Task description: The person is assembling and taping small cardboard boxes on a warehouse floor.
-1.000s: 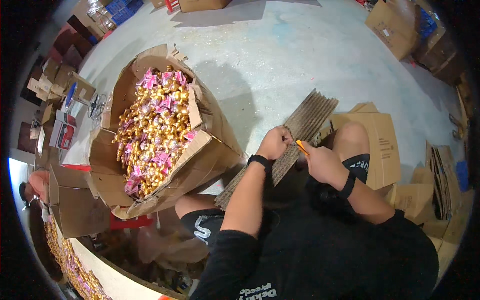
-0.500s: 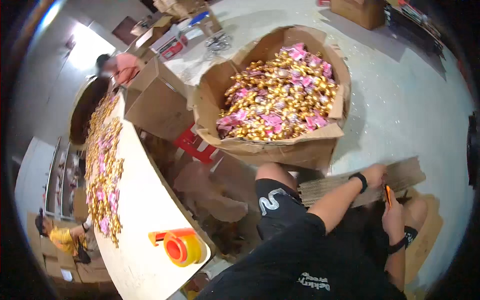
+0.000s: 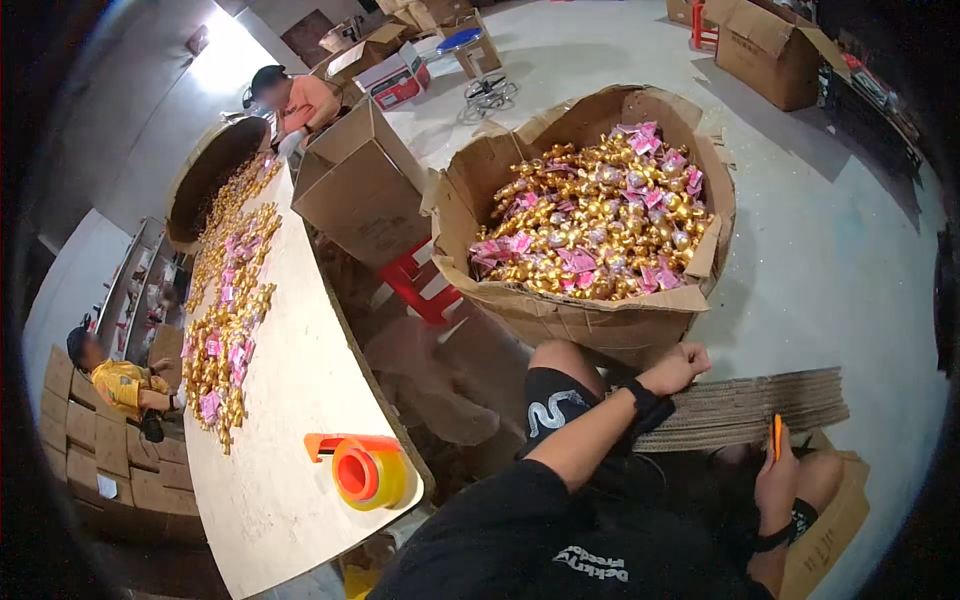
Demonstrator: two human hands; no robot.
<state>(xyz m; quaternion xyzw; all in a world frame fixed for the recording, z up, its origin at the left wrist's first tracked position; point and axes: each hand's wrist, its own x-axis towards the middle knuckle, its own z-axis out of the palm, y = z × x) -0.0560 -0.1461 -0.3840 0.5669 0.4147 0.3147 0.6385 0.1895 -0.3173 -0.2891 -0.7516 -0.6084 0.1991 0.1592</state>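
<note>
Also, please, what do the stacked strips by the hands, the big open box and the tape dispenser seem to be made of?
Stacked strips: matt brown corrugated cardboard, judging by the ridged, layered edges.
Big open box: most likely cardboard, dull brown, with creased, ragged flaps.
Tape dispenser: probably plastic, smooth and evenly orange.

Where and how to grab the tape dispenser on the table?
Probably by the outer rim of its yellow roll, from the person's right, near the table's rounded corner: the roll is the broad, round part and sits close to that edge, while the narrow orange frame points left, toward the gold pieces.
</note>
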